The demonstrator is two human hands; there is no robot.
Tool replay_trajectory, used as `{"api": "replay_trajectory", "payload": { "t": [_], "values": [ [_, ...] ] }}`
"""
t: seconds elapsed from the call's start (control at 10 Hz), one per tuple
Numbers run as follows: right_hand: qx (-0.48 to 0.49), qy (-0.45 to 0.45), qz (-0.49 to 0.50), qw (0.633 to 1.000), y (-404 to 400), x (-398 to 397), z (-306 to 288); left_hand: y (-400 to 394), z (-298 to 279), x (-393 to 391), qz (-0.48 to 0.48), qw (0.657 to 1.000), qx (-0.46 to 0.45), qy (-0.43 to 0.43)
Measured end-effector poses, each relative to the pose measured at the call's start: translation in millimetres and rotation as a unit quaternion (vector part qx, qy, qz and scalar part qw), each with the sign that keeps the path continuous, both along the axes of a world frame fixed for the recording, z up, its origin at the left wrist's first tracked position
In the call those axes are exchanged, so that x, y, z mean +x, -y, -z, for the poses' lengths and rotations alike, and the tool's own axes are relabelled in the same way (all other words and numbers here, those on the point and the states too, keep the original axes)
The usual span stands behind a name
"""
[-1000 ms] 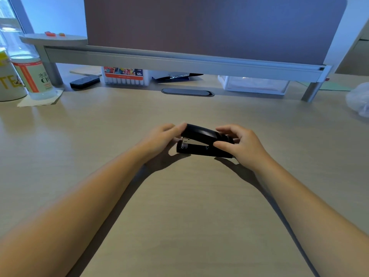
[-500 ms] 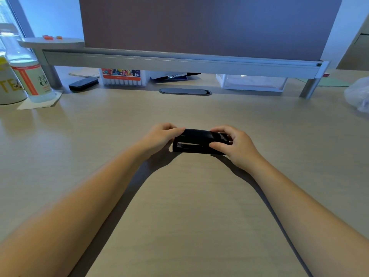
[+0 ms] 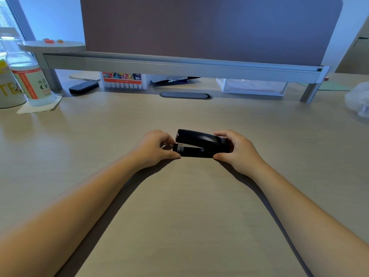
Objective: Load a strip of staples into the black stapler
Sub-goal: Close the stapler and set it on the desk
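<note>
The black stapler (image 3: pixel 199 143) lies on the light wooden desk (image 3: pixel 179 216) at the middle, its metal front end pointing left. Its top arm is raised a little above the base at the left. My left hand (image 3: pixel 153 149) pinches the front end of the base with thumb and fingers. My right hand (image 3: pixel 237 151) grips the rear end, thumb in front and fingers over the back. No strip of staples is visible.
Along the back stand a grey raised shelf (image 3: pixel 179 64), a marker box (image 3: pixel 123 80), a black remote (image 3: pixel 83 87), a clear plastic box (image 3: pixel 252 86) and a cable grommet (image 3: pixel 185 95). A bottle (image 3: pixel 30 76) stands at far left, a plastic bag (image 3: pixel 359 100) at far right.
The stapler's top was pressed flat half a second ago and has sprung up again at the front. My left fingers moved from the top down to the base's front end.
</note>
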State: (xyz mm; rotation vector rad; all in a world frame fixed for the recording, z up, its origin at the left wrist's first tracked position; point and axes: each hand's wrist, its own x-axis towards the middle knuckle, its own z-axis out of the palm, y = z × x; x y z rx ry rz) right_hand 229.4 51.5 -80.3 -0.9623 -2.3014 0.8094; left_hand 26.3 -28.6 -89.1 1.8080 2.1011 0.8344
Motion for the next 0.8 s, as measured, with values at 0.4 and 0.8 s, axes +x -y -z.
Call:
{"api": "replay_trajectory", "payload": {
  "t": [0.4,0.8],
  "values": [
    [-0.032,-0.021,0.082,0.996,-72,-58,-1,-85,3,-35,-0.069,0.997,-0.017,-0.003],
    [0.044,0.047,0.067,0.996,-28,-24,-20,-31,-20,-10,-0.082,0.996,-0.01,-0.015]
  ]
}}
